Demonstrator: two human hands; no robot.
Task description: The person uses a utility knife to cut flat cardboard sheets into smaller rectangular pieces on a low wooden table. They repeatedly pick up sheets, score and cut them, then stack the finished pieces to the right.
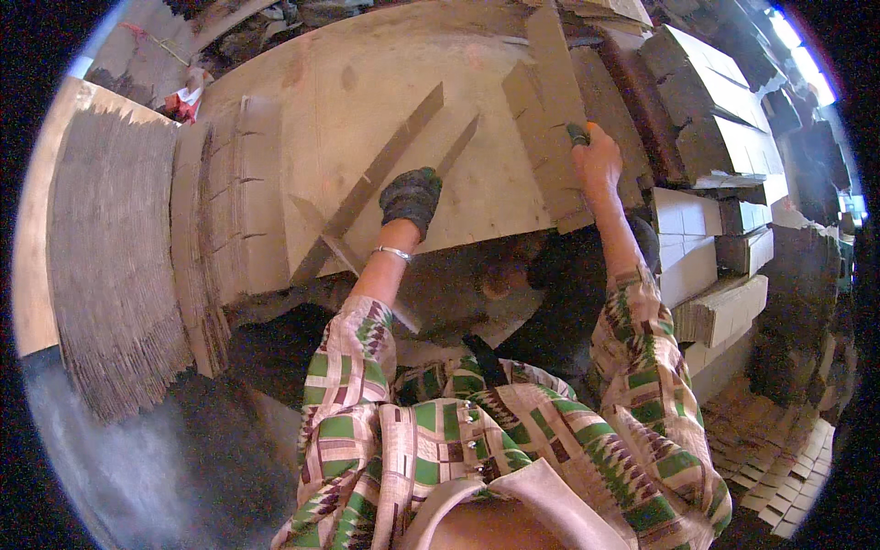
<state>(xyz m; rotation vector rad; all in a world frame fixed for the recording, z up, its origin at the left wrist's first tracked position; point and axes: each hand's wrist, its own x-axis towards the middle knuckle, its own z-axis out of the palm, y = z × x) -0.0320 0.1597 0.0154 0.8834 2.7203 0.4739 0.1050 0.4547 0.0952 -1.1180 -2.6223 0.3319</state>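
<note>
My left hand [411,197], in a dark glove with a bangle at the wrist, is closed around slotted cardboard strips above the board. A long brown cardboard strip [390,156] runs diagonally beside it, and a shorter strip [456,147] sticks out past its fingers. A narrow strip [367,275] crosses under the wrist toward my lap. To the right, my right hand [598,158], with green and orange coverings on its fingertips, pinches the edge of a tall cardboard strip [555,69]. Other flat strips [532,137] lie beneath it.
A wooden board [321,101] forms the work surface. At the left stand a tall stack of cardboard sheets [115,247] and slotted pieces [259,183]. More cardboard bundles [715,110] are piled at the right. A red and white item [183,103] lies at the far left.
</note>
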